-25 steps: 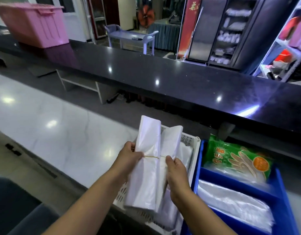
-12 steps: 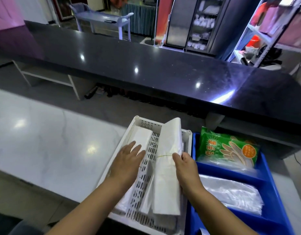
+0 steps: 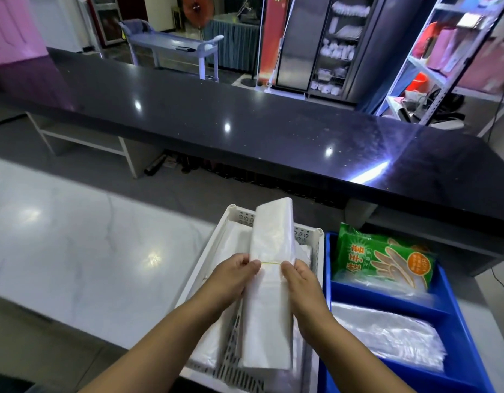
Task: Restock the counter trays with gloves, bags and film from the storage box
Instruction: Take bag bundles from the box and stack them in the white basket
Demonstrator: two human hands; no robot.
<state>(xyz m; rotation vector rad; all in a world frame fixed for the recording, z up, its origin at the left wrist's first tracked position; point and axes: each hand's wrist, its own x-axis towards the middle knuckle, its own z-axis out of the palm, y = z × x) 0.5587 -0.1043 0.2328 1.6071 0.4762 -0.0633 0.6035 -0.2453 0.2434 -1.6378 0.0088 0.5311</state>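
Two trays sit side by side at the near edge of the pale marble-look counter (image 3: 75, 251), with a long black glossy upper counter (image 3: 245, 131) running behind them. Right one: blue plastic divided tray (image 3: 449, 316), green printed pack of disposable gloves (image 3: 386, 258) in its far compartment, flat stack of clear plastic bags (image 3: 386, 336) in the near one. Left one: white perforated plastic tray (image 3: 316, 251), touching the blue tray's left wall, already holding white folded bag bundles along its left side and under the hands. Over its right half, a long white folded bundle of plastic bags (image 3: 269, 307), bound by a thin yellow rubber band (image 3: 272, 263) around its middle, far end tilted up past the tray's far rim; can't tell if the near end rests on the stock below. Left hand (image 3: 233, 275) pinches the bundle's left edge at the band, fingers curled closed on it. Right hand (image 3: 300, 279) grips the right edge at the same height, thumb on top. Step, as I read it: bags restock, bundle being seated in the white tray. Next move likely needs the far end lowered flat inside the rim, parallel to the tray's long walls, then both hands released. Pink storage box (image 3: 15, 26) is only partly in view at the far left, well apart.
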